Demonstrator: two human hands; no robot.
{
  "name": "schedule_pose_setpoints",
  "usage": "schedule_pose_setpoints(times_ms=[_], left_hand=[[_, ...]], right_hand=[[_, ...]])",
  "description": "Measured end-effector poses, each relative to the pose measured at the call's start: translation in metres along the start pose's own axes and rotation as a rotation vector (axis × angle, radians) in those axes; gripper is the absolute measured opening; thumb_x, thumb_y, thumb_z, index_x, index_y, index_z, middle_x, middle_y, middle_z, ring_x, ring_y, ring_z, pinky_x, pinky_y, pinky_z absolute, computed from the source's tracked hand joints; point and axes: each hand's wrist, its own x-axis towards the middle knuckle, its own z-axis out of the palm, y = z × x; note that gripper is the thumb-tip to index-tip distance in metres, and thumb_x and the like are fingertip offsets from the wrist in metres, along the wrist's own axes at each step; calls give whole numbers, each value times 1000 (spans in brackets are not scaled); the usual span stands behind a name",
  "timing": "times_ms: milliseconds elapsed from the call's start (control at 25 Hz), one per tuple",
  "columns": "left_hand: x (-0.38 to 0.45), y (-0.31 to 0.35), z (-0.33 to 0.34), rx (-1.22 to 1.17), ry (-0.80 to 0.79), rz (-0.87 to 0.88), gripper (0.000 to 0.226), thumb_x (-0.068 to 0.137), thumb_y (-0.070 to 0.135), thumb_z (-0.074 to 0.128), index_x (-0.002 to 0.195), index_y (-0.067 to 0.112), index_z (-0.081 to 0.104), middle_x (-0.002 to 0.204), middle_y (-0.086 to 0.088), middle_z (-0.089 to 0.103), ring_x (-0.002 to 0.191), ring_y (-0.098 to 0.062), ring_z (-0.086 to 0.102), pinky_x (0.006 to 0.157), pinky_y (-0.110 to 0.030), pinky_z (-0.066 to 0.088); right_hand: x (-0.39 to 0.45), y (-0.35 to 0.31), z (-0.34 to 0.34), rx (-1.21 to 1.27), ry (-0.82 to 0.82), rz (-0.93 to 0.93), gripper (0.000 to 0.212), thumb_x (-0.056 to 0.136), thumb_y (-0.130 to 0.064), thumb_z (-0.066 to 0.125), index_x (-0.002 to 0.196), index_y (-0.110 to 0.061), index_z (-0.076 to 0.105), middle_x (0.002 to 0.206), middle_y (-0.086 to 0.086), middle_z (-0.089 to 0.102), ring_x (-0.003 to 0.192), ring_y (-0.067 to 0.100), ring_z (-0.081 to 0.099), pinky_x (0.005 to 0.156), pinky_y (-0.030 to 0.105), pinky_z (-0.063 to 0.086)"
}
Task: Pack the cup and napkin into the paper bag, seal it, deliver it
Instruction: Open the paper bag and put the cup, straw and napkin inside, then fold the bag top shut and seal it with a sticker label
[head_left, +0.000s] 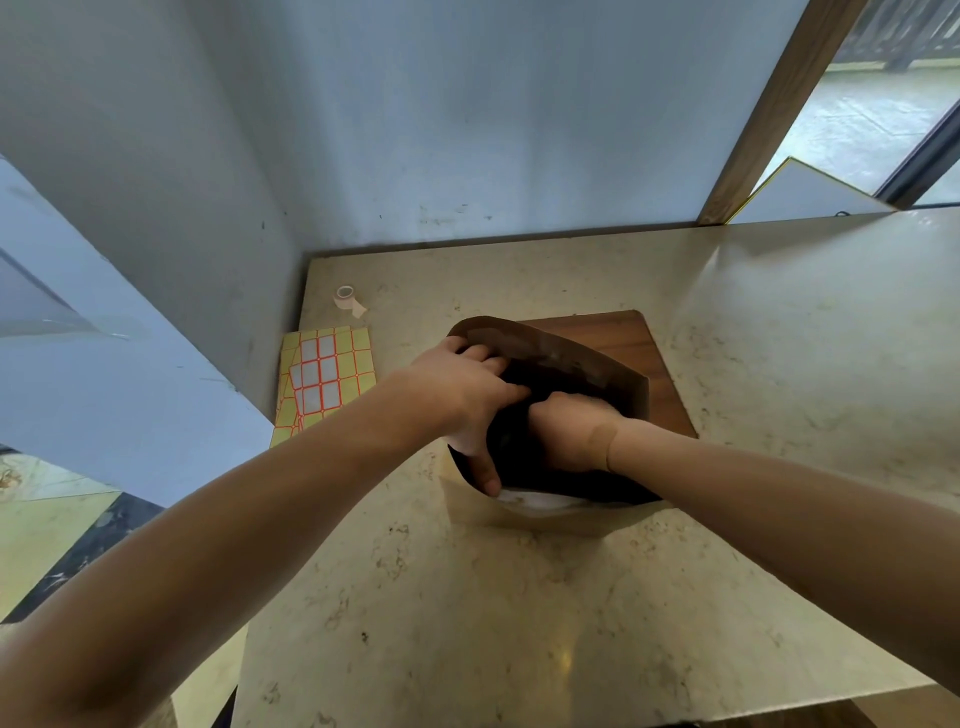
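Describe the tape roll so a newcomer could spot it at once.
Start at the stone counter and go to its far left corner by the wall. The tape roll lies there, beyond the yellow label sheets. It is small, round and pale pink, with a loose end sticking out.

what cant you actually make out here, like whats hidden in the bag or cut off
- Head view: the paper bag's inside is dark; whether the cup is in it cannot be told.
- Right hand: its fingers reach down into the bag, so what they hold is hidden.
- Something white at the bag's near rim under the left hand's thumb; napkin or not is unclear.
- Label sheets: any print too small.
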Motion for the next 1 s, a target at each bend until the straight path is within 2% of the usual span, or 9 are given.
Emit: schedule_pose_setpoints(times_ms=[120,440,640,760,880,1000], left_hand=[[1,-1,0,-3,-9,1,115,55,84,64,151,40,19,159,1,23,147,-27,12,118,-49,3],[-1,-2,0,0,-2,3,114,54,84,65,150,41,22,158,3,24,147,-25,12,118,-47,4],[-2,-3,0,5,2,8,113,52,85,65,149,41,26,158,3,26,146,-25,14,118,-47,5],[-3,-3,-2,17,3,19,111,53,84,65,148,40,29,157,3,28,146,-25,15,118,-46,6],[-7,-3,-3,2,19,37,103,57,82,66,145,40,33,153,4,35,144,-24,23,118,-46,11],[-9,-4,-1,-56,87,59,90,65,74,68,142,39,38,142,7,49,137,-22,36,113,-44,26]], right_hand=[[-3,1,0,-26,10,1,24,93,-23,55,111,-11,64,93,6,63,73,23,54,64,33,46],[-1,2,-3,-37,55,-17,21,92,-21,56,108,-11,66,89,5,62,71,22,54,63,33,48],[-1,3,-7,-5,54,-20,19,92,-24,57,105,-13,67,73,-2,52,65,19,53,60,31,45],[-9,2,-16,20,75,-58,20,93,-24,54,102,-13,68,77,0,58,70,21,58,66,34,53],[-26,8,-31,-26,163,-166,22,94,-30,53,106,-24,70,91,-4,69,79,16,64,76,36,57],[-49,24,-43,-12,406,-230,22,94,-37,51,110,-34,67,93,-13,71,82,8,64,75,30,56]])
